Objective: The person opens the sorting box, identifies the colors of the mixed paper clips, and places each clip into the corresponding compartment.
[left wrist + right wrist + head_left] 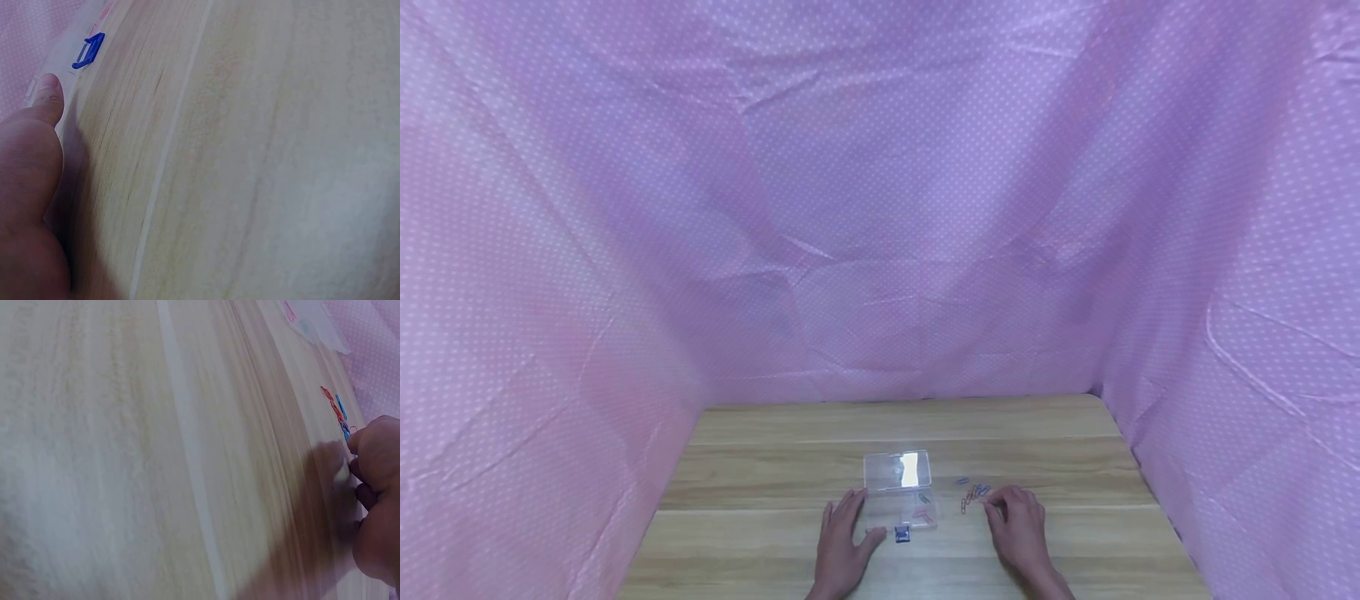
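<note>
A clear plastic box (891, 510) lies with its lid (883, 472) folded back. Inside, toward its right end, are a green paper clip (923, 498) and pink paper clips (922, 514). My left hand (840, 546) rests against the box's left side, fingers extended and thumb (49, 97) touching the front edge. The blue latch (89, 50) is at the front. To the right of the box, my right hand (1021, 527) pinches what looks like a pink paper clip (354, 429) beside a small group of red and blue paper clips (337, 409). Its fingertips are partly hidden.
A single blue paper clip (962, 481) lies just behind the group. The wood-grain table (760, 467) is enclosed at the back and sides by pink-purple dotted cloth (880, 317). Light reflects off the box lid.
</note>
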### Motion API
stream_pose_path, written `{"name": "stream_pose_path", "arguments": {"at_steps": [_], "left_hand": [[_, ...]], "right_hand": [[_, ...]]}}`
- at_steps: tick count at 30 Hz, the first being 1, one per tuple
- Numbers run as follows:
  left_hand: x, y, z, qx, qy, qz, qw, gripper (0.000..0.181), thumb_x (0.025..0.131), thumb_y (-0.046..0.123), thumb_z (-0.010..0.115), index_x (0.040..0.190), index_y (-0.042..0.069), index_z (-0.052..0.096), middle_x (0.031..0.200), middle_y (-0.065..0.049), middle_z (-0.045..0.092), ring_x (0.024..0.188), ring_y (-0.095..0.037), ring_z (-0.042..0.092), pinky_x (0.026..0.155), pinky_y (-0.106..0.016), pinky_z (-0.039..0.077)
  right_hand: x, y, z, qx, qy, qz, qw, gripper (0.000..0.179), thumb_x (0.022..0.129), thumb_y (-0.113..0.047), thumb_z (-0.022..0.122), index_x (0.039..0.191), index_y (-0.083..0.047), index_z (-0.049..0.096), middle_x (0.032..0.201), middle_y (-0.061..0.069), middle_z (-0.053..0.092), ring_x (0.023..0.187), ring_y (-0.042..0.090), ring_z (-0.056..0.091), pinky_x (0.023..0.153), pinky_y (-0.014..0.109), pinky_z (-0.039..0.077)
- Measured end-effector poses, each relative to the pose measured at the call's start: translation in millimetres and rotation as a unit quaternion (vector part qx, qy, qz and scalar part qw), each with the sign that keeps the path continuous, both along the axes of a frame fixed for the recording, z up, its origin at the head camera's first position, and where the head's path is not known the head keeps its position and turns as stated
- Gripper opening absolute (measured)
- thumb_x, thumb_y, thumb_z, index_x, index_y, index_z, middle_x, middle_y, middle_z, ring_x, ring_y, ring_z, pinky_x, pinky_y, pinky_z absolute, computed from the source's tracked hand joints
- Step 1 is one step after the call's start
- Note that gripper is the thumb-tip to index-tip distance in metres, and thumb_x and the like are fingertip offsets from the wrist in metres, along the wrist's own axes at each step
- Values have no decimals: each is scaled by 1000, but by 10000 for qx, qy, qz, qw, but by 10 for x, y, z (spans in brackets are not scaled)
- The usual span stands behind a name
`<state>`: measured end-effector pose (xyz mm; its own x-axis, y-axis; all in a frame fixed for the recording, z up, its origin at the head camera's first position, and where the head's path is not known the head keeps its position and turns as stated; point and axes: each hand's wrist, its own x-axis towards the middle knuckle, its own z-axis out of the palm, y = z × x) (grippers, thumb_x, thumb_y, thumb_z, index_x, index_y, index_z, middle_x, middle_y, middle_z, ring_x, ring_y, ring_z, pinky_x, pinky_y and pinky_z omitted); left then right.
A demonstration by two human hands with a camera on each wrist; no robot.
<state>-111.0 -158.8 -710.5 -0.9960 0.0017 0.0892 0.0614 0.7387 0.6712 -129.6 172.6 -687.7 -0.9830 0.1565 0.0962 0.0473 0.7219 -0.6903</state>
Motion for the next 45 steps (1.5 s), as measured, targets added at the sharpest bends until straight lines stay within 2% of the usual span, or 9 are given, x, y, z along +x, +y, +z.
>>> {"name": "stream_pose_path", "arguments": {"at_steps": [7, 10, 13, 16, 21, 30, 40, 45], "left_hand": [[-4, -4, -3, 22, -52, 14, 10000, 74, 89, 55, 75, 153, 27, 50, 159, 0, 53, 155, -27, 39, 136, -49, 8], [-5, -4, -5, 30, -56, 18, 10000, 74, 88, 55, 75, 152, 27, 50, 158, 0, 53, 155, -28, 39, 136, -49, 8], [-6, -5, -10, 40, -43, 20, 10000, 74, 88, 55, 75, 152, 28, 50, 158, 0, 53, 155, -28, 40, 135, -50, 9], [-8, -4, -11, 23, 12, 12, 10000, 74, 88, 56, 75, 152, 28, 50, 158, -1, 54, 154, -29, 40, 135, -52, 10], [-5, 0, -9, 4, 72, 7, 10000, 75, 88, 56, 75, 152, 27, 50, 157, -1, 54, 154, -29, 41, 135, -52, 11], [-3, 2, -13, 30, -5, 21, 10000, 75, 87, 58, 75, 152, 30, 49, 158, 0, 54, 154, -28, 40, 135, -49, 9], [-16, 3, -33, 36, -58, 38, 10000, 76, 87, 58, 75, 153, 30, 49, 158, -1, 53, 155, -28, 39, 136, -49, 8], [-11, 1, -35, 41, 34, 50, 10000, 76, 87, 56, 76, 152, 29, 50, 157, 0, 54, 154, -28, 40, 135, -49, 9]], "right_hand": [[5, 20, 35, -148, -55, 83, 9998, 6, 95, -18, 75, 99, -21, 73, 103, -2, 75, 110, 22, 63, 114, 51, 40], [14, 25, 41, -189, -6, 70, 9998, 6, 94, -17, 75, 98, -21, 73, 99, -3, 75, 104, 20, 64, 111, 50, 42], [29, 24, 45, -170, 163, 43, 9997, 8, 93, -15, 77, 95, -22, 73, 92, -6, 74, 94, 15, 63, 103, 44, 45], [46, 24, 47, -135, 378, 12, 9992, 11, 90, -13, 79, 92, -23, 73, 85, -11, 71, 86, 8, 61, 89, 33, 48], [58, 28, 51, -245, 537, 57, 9982, 13, 90, -11, 79, 92, -22, 73, 82, -13, 69, 79, 2, 58, 74, 20, 49], [64, 23, 78, -412, 6, 64, 9991, 9, 94, -16, 76, 98, -23, 73, 88, -12, 69, 85, 3, 59, 76, 18, 53], [82, -25, 108, -544, 594, 184, 9966, 14, 89, -10, 81, 96, -19, 74, 90, -14, 71, 87, 1, 63, 81, 20, 60], [81, -63, 139, -568, 735, 270, 9953, 15, 88, -7, 80, 97, -17, 73, 92, -12, 71, 88, 3, 64, 82, 20, 61]]}}
